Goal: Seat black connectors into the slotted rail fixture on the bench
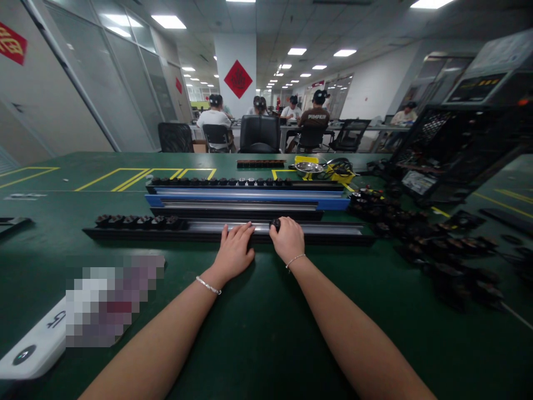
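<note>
A long black rail with a silver channel (333,229) lies across the green table in front of me. My left hand (234,250) rests flat on its near edge, fingers stretched out. My right hand (288,239) is curled on a small black part (275,224) sitting in the rail's channel. Several more black parts (139,221) sit in a row at the rail's left end.
Behind lie a blue-edged rail (250,201) and a further rail lined with black parts (220,181). A heap of loose black parts (437,244) spreads at the right beside a black crate (453,144). A white device (37,344) lies near left. People sit at far desks.
</note>
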A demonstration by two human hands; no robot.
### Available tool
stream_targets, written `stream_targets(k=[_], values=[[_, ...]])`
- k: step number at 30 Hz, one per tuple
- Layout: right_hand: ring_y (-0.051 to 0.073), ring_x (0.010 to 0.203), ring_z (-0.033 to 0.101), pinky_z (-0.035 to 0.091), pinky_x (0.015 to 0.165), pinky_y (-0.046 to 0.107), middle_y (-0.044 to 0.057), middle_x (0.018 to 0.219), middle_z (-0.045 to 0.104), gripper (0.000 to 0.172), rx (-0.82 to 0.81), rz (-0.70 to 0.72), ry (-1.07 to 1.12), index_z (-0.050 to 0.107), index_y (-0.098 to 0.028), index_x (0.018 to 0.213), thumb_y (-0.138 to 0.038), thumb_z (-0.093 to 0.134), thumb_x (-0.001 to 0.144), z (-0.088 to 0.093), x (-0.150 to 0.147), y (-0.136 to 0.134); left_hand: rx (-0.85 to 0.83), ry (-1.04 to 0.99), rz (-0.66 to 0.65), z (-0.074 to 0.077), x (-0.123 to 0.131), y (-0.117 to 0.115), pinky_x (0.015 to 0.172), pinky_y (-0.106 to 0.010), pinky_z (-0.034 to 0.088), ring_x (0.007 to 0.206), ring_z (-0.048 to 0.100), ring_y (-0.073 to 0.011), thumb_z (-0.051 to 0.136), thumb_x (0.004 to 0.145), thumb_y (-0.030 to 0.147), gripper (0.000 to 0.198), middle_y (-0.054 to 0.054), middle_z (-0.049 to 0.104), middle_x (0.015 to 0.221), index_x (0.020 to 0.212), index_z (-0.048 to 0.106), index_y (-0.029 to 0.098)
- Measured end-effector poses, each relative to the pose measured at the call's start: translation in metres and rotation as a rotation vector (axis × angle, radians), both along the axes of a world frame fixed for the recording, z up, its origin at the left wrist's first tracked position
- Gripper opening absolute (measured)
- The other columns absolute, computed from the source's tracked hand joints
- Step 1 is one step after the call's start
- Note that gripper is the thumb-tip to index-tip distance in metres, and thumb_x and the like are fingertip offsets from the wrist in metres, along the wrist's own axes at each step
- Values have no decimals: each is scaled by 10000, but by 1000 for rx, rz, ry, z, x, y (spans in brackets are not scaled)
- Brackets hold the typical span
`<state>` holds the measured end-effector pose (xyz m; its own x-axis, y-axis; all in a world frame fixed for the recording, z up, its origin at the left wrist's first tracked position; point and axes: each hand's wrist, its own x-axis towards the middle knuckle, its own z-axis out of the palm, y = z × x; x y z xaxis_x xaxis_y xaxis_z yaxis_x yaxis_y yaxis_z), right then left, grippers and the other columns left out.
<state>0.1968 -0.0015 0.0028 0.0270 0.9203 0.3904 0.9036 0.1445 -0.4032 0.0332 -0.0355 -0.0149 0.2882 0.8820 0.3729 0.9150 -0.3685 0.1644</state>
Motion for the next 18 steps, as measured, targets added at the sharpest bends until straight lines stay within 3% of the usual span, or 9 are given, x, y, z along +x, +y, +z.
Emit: stream_targets(k=[12,18], values=[[241,1048,532,300,953,381,120,1051,657,275,73,-23,37,616,-157,984,-343,480,833,-7,1,2,15,-6,-4,-1,0,1,1147,-553,105,1303,388,-250,467,776,237,543,-45,450,1427,1318,435,220],[255,1150,477,278,987,379,114,1066,659,292,87,-54,56,629,-154,994,-353,508,817,-10,1,4,6,-17,-6,0,0,0,1146,-558,103,1299,392,-251,468,775,234,540,-50,453,1425,1314,440,210]])
